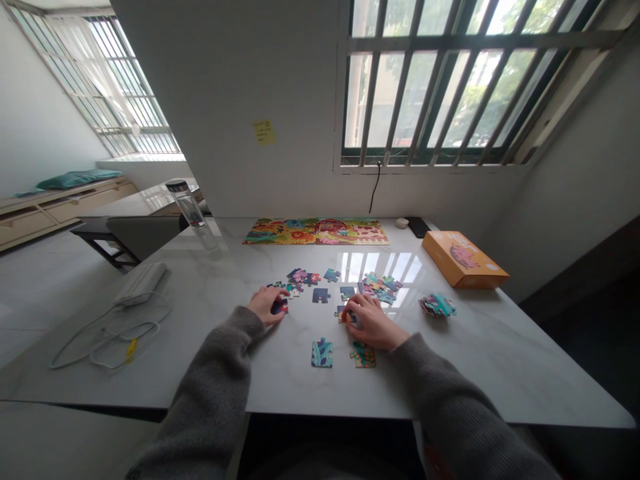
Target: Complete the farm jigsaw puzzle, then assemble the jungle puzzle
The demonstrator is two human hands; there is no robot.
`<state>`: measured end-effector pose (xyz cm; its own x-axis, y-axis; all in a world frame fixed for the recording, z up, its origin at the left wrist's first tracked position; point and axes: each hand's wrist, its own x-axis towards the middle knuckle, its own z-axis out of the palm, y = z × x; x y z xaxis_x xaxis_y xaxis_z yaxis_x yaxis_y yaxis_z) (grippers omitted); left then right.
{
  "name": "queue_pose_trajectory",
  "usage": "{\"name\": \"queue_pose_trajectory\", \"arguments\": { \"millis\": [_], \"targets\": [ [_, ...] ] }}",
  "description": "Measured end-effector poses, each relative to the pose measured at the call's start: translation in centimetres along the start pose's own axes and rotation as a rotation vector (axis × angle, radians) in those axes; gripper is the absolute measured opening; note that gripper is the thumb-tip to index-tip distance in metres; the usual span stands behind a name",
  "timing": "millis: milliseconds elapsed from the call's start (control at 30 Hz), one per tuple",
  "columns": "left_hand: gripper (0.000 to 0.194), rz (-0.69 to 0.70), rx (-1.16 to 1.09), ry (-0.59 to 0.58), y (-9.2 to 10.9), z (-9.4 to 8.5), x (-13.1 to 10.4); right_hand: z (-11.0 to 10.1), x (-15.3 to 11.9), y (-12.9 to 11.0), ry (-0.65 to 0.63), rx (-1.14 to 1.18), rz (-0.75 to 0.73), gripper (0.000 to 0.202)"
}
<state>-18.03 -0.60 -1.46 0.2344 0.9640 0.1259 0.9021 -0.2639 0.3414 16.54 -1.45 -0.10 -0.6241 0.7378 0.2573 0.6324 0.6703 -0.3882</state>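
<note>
My left hand [266, 305] rests on the white table with its fingers curled round a dark puzzle piece [281, 307] marked with red. Beside its fingertips lies a loose pile of jigsaw pieces [299, 275]. My right hand [373, 323] has its fingers bent down onto an orange and dark puzzle piece [342, 314], partly covered by them. Between the hands is a dark blue piece [321, 295]. Nearer me lie a teal leaf-patterned piece [322, 353] and a green-orange piece [364, 355], the latter just below my right hand. Another pile [383, 288] sits beyond that hand.
A stack of pieces [438, 305] and an orange box [464, 259] stand on the right. A long colourful picture strip [316, 231] lies at the back, near a black phone [418, 227]. On the left are a glass bottle [186, 204] and a white cable [107, 331].
</note>
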Motion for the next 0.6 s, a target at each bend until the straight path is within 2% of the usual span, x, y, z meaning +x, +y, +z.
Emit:
{"name": "queue_pose_trajectory", "arguments": {
  "millis": [267,433,500,600],
  "targets": [
    [0.047,0.088,-0.017,0.038,0.1,1.3,0.4,-0.3,0.1,-0.4,-0.003,0.003,-0.006,0.016],
    [0.043,0.06,0.008,0.01,1.0,0.2,0.2,-0.3,0.1,-0.4,-0.029,-0.022,-0.02,0.018],
    [0.043,0.084,-0.012,-0.043,1.4,-0.2,0.0,-0.2,0.2,-0.2,-0.021,-0.035,-0.015,0.017],
    [0.045,0.092,-0.026,-0.033,1.4,0.0,-0.2,-0.2,0.3,-0.1,-0.034,-0.037,-0.011,0.017]
  ]
}}
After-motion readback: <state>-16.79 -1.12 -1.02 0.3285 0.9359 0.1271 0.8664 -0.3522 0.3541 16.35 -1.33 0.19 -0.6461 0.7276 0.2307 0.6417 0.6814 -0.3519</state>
